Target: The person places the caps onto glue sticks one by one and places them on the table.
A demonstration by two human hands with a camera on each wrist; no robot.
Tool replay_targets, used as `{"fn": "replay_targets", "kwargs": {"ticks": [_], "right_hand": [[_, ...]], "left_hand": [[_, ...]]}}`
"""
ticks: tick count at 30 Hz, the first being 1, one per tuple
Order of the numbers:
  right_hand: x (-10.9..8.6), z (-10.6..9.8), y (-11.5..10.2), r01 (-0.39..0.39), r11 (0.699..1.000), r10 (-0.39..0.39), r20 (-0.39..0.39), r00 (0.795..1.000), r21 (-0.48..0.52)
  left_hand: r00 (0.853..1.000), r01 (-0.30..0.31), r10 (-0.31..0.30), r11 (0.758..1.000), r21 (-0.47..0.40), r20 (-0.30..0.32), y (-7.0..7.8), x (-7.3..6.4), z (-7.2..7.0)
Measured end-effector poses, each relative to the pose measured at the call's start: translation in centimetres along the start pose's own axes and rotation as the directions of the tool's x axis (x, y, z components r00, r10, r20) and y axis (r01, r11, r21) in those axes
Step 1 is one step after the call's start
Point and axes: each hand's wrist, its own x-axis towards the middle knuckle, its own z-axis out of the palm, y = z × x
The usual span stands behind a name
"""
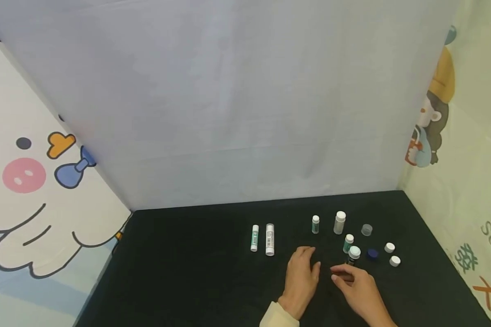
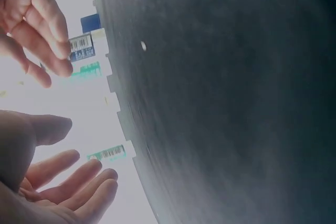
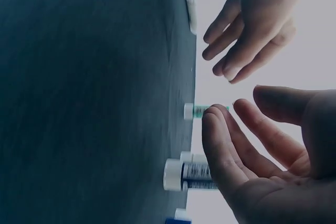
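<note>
My left hand (image 1: 301,278) hovers over the black table with fingers loosely bent and nothing between them. Facing it, my right hand (image 1: 358,288) has thumb and fingers apart and holds nothing. Just beyond the right hand stands a dark-labelled glue stick (image 1: 353,254) with a white top, beside a green-labelled glue stick (image 1: 348,243). Farther back, a small green glue stick (image 1: 315,224) and a larger pale glue stick (image 1: 340,222) are upright. To the left of these lie a slim green-and-white glue stick (image 1: 255,238) and a thicker white glue stick (image 1: 270,239).
On the right are loose caps: a clear cap (image 1: 367,230), a dark blue cap (image 1: 372,253), and two white caps, one white cap (image 1: 389,247) behind the other (image 1: 394,261). A grey cloth (image 1: 245,113) hangs along the back edge of the black table (image 1: 180,272).
</note>
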Motion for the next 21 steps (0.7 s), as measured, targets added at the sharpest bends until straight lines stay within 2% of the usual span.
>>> {"fn": "replay_targets", "kwargs": {"ticks": [6,14,21], "right_hand": [[-0.3,-1.6,1.1,-0.001,0.999,-0.001,-0.038,0.999,-0.047],[-0.5,-3.6,2.4,0.003,0.995,-0.015,-0.121,0.993,-0.097],[-0.7,-5.1,3.6,-0.080,0.988,0.051,-0.206,0.977,-0.133]], "left_hand": [[0.999,-0.029,0.029,1.000,-0.011,0.022,0.7,0.1,0.6],[0.998,-0.029,0.031,0.999,-0.042,0.051,1.6,0.2,1.3],[0.995,-0.019,0.023,0.999,-0.037,0.101,2.5,0.1,2.1]]}}
